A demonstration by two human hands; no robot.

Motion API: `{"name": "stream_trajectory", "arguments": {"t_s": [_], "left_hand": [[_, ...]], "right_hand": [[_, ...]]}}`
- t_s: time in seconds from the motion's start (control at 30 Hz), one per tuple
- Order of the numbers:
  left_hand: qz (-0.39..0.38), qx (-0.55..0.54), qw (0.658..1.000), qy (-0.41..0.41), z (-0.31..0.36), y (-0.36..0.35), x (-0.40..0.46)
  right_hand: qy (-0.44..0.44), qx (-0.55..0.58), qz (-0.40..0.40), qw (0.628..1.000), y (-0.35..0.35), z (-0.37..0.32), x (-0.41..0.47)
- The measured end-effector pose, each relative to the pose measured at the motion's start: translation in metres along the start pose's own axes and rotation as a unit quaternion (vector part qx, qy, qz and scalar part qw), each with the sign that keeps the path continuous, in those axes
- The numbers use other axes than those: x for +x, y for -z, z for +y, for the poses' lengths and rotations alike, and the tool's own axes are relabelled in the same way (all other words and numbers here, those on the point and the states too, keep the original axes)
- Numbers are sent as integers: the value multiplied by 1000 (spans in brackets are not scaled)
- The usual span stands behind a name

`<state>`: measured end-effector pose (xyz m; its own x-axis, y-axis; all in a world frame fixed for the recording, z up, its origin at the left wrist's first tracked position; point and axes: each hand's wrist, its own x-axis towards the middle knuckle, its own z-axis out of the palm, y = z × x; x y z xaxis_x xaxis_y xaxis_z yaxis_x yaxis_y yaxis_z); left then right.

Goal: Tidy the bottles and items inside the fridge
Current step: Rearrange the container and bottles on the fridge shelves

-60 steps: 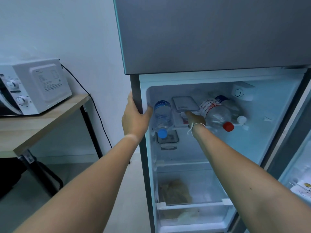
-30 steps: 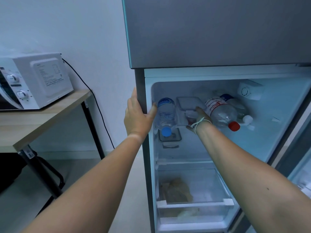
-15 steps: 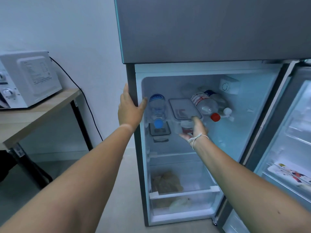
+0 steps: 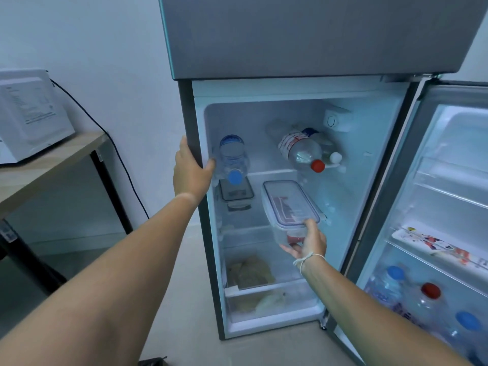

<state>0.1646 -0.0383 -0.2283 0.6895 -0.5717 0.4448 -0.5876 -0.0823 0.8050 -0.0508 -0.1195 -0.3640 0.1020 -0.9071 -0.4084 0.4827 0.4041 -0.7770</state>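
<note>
The fridge [image 4: 295, 85] stands with its lower door swung wide. My left hand [image 4: 190, 172] grips the left edge of the cabinet, thumb inside. My right hand [image 4: 307, 240] holds a clear lidded food container [image 4: 289, 204] with something red inside, lifted out in front of the shelves. On the upper shelf lie a blue-capped water bottle [image 4: 232, 159] at the left and a red-capped bottle [image 4: 301, 150] at the right, with a white-capped bottle [image 4: 331, 151] behind it. A second lidded container [image 4: 236, 192] sits under the blue-capped bottle.
The fridge door [image 4: 449, 207] hangs wide at the right, with bottles [image 4: 427, 294] in its lower rack and a flat packet [image 4: 435, 245] above. A crisper drawer [image 4: 266, 294] holds bagged food. A microwave [image 4: 29, 114] stands on a wooden table [image 4: 52, 159] at the left.
My right hand has pulled the clear container off the upper shelf and brought it down and forward. The view has drawn back, showing more of the door. My left hand stays on the edge.
</note>
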Motion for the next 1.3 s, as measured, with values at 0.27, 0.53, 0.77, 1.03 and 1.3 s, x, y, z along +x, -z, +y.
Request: {"name": "stream_trajectory", "arguments": {"t_s": [0.27, 0.53, 0.77, 1.03, 1.3], "left_hand": [[20, -1, 1000, -23, -12, -12, -8], [71, 81, 990, -92, -31, -18, -4], [108, 85, 984, -110, -38, -27, -2], [119, 84, 985, -94, -40, -34, -3], [145, 94, 979, -105, -40, -38, -1]], "right_hand": [[-18, -30, 4, 999, -10, 15, 53], [-43, -25, 21, 999, -28, 30, 120], [-54, -54, 6, 997, -42, 36, 164], [-58, -92, -23, 994, -60, 33, 186], [-52, -184, -42, 981, -79, 36, 218]]}}
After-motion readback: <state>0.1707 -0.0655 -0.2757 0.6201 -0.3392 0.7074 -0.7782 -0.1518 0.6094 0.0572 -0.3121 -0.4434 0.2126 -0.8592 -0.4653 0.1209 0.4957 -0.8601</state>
